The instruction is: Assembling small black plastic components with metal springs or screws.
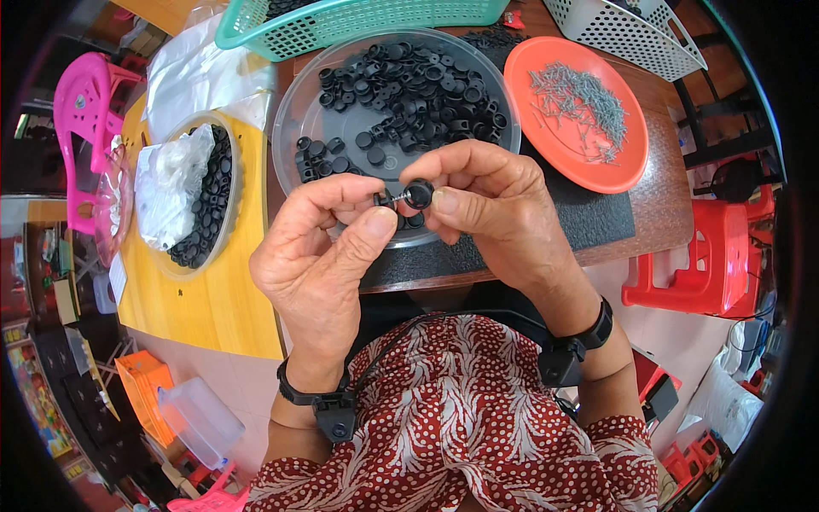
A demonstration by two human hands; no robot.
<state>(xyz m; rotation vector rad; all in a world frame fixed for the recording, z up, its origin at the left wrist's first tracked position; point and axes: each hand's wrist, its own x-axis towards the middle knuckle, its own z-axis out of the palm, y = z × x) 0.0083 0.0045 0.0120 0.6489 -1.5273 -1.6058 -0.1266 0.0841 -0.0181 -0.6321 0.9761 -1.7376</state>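
Note:
Above the near edge of a clear round tub [285,115], my two hands meet with their fingertips pinched. Between the thumb and fingers of my left hand [317,243] is a small black plastic piece [381,200]. My right hand [509,207] grips a round black plastic cap [419,194]. A thin metal screw [397,197] spans the gap between these two parts; how far it sits in either one is hidden. Many loose black plastic parts [426,81] lie in the tub. To its right, an orange-red plate [589,177] bears a heap of grey screws [589,101].
A green basket [363,32] and a white perforated basket [627,38] stand at the back. On the yellow table at left [230,320] are a tub of black parts [205,205] with a crumpled plastic bag [175,188] on it. Red stools [708,264] stand at right.

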